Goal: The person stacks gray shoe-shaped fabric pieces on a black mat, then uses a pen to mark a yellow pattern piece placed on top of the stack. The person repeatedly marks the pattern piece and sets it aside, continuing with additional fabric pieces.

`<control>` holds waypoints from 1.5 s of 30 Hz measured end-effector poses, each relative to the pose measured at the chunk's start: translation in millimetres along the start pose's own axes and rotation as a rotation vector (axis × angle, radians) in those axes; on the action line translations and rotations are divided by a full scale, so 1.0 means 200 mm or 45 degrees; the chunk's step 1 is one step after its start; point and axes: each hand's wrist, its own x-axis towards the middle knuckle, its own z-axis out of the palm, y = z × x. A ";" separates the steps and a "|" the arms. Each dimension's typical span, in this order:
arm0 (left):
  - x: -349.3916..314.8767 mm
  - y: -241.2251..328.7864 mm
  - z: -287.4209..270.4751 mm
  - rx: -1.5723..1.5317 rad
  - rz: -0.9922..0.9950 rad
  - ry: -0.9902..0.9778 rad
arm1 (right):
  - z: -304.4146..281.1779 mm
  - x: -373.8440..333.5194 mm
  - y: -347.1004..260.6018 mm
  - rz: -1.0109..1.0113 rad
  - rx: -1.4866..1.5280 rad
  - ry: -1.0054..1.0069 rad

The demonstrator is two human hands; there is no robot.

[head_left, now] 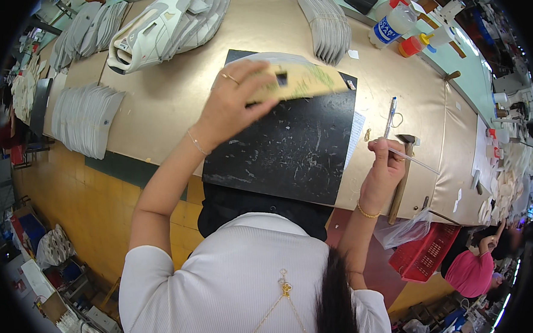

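Note:
My left hand (234,101) grips the left part of a tan, pointed flat template (304,82) with green marks and a small dark square spot. The template is slightly blurred and tilted over the black mat (279,149). Behind it shows the edge of a grey flat piece (260,57). To the right of the mat, my right hand (385,176) is closed, fingertips pinched around a thin pale stick (422,164) that sticks out to the right. A slim pen with a blue end (391,116) reaches up from those fingertips; whether they hold it, I cannot tell.
A hammer (402,179) lies beside my right hand. Stacked grey pieces (325,28) and more stacks (87,118) stand around the table; white shoe uppers (156,31) lie at the far left. A bottle (393,27) stands far right, a red basket (425,250) below the table edge.

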 end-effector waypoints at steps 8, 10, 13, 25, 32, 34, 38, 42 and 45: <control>-0.08 0.08 -0.08 0.052 -0.042 -0.001 | 0.07 -0.05 0.06 0.038 0.057 -0.072; -0.14 0.16 -0.06 -0.135 -0.043 -0.172 | 0.08 -0.03 0.06 0.072 0.043 -0.049; -0.29 0.20 0.08 -0.201 0.074 -0.425 | 0.07 -0.01 0.06 0.100 -0.058 -0.033; 0.12 -0.25 -0.03 -0.119 -0.453 -0.374 | 0.16 -0.02 0.21 -0.635 -1.254 -0.431; 0.36 -0.44 -0.05 -0.512 -0.933 -1.192 | -0.29 0.55 0.35 -0.236 -1.519 0.045; 0.36 -0.45 -0.02 -0.614 -0.917 -1.283 | -0.40 0.68 0.41 -0.073 -1.635 0.048; 0.30 -0.45 0.00 -0.285 -0.821 -1.297 | -0.47 0.79 0.50 0.226 -1.637 -0.038; 0.26 -0.33 -0.02 -0.150 -0.685 -1.263 | -0.51 0.80 0.59 0.200 -1.702 -0.062; 0.25 -0.23 -0.04 -0.113 -0.704 -1.243 | -0.52 0.79 0.62 0.049 -1.821 -0.032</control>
